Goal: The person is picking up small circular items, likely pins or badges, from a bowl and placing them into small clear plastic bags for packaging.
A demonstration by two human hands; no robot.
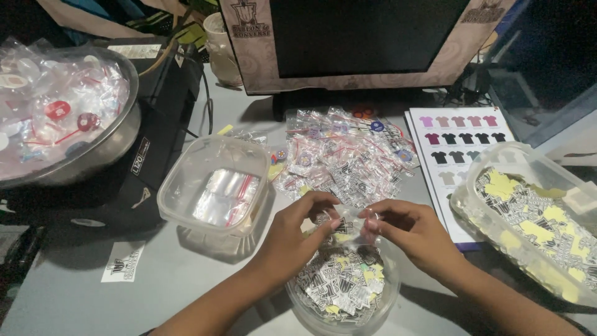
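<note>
Fingertips of left hand [298, 227] and right hand [407, 227] both pinch one small clear plastic bag [350, 218], held between them just above round clear tub [345, 311] full of black-white-yellow stickers [339, 283]. Wrists angle inward, forearms come from bottom edge. Crinkly glossy pile of filled bags [348, 155] behind; square clear tub [214, 186] left; grey table [161, 280].

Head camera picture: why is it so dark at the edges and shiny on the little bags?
In the head view, light falls mainly on the middle of the desk, so the corners go dim; the little bags and metal bowl throw back glare; both hands look slightly soft; straight edges bend near the frame's sides.
</note>
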